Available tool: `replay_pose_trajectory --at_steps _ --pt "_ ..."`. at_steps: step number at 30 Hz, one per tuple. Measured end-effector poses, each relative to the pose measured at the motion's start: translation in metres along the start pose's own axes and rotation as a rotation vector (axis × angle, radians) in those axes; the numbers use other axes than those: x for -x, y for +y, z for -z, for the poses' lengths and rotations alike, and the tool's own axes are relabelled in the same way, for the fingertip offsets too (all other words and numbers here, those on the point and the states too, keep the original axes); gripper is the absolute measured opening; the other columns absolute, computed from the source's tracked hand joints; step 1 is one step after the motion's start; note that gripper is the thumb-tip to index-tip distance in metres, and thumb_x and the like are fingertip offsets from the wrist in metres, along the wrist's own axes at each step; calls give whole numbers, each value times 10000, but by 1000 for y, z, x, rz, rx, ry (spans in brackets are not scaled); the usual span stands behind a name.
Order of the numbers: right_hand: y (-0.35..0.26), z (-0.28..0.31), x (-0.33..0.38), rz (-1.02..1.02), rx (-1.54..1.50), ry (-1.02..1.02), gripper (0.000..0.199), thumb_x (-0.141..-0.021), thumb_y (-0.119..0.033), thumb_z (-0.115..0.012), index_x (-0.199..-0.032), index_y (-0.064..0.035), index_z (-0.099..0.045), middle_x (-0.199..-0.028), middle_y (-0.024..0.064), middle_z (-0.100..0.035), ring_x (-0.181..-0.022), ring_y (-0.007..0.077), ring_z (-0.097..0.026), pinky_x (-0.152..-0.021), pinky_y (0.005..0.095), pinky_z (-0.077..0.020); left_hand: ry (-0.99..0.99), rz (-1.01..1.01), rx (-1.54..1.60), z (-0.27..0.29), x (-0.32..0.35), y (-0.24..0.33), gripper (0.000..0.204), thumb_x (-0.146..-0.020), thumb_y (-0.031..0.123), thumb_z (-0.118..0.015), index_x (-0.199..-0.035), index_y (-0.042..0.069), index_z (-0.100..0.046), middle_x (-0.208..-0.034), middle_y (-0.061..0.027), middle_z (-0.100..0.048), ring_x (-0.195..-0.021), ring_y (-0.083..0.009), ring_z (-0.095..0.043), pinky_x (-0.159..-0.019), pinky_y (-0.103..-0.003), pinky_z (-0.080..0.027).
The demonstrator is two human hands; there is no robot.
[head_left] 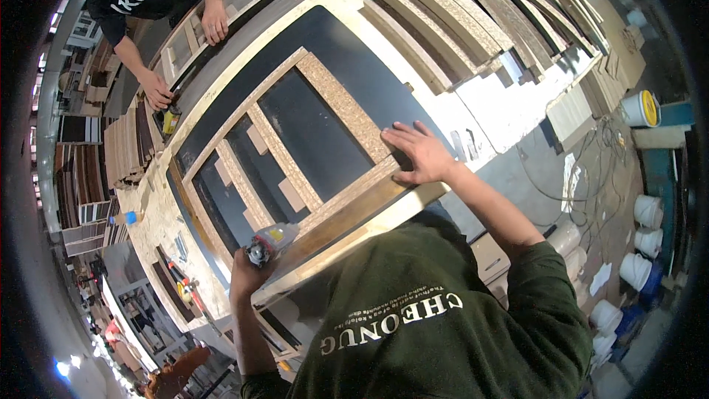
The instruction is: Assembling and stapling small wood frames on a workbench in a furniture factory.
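Note:
My left hand (249, 272) is wrapped round a grey handheld tool (275, 240) with a pale, rounded body and a small yellow label; its exact kind is hard to make out. The tool is at the near left edge of a rectangular chipboard frame (347, 107). Two inner bars divide this frame, and small wooden blocks (292, 194) sit against the bars. Fingers spread, my right hand (419, 154) rests flat on the frame's near right corner. Under the frame lies a dark panel (332, 29) on the pale worktable (473, 107).
Curved wood strips (443, 22) are stacked at the far right. Across the table, another person's hands (157, 90) are at a second frame (181, 52), near a yellow tape measure (170, 120). Hand tools (188, 288) lie at the left; cables (591, 170) and buckets (641, 108) stand right.

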State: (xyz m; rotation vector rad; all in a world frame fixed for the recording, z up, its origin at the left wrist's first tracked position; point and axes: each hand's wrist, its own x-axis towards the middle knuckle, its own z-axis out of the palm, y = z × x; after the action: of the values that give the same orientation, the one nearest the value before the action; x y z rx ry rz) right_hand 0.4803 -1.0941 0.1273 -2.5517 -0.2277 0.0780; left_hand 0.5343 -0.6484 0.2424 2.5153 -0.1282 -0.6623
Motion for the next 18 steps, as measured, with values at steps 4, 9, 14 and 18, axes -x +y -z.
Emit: replay_pose_trajectory --at_steps 4,9,14,18 --pt "5 2 -5 54 5 -82 735 -789 -410 -609 -1422 -142 -348 -1441 35 -407 -1384 245 -281 -1151 496 -159 132 -264 -14 -37 -14 44 380 -655 241 -831 -911 20 -657 -850 -165 -674 -784 -317 -657 -696 -392 -519" --pt "7 5 -10 93 -9 -84 736 -803 -468 -576 -1429 -165 -335 -1453 58 -384 -1377 263 -292 -1139 519 -176 -33 -208 -178 -51 -30 114 390 -642 234 -832 -928 27 -669 -854 -169 -682 -804 -310 -668 -713 -388 -525" --pt "4 15 -30 87 -94 -66 837 -766 -547 -614 -1447 -199 -274 -1476 176 -290 -1375 343 -270 -1115 562 -183 -40 -180 -103 -68 -34 147 485 -613 235 -818 -1031 48 -658 -881 -170 -684 -842 -328 -668 -742 -401 -528" --pt "-1 0 -80 -18 -149 -1 907 -742 -573 -644 -1451 -164 -253 -1502 213 -204 -1391 369 -215 -1126 532 -160 74 -180 -200 -80 -35 149 554 -605 262 -806 -1093 62 -635 -905 -176 -681 -867 -332 -664 -745 -408 -529"
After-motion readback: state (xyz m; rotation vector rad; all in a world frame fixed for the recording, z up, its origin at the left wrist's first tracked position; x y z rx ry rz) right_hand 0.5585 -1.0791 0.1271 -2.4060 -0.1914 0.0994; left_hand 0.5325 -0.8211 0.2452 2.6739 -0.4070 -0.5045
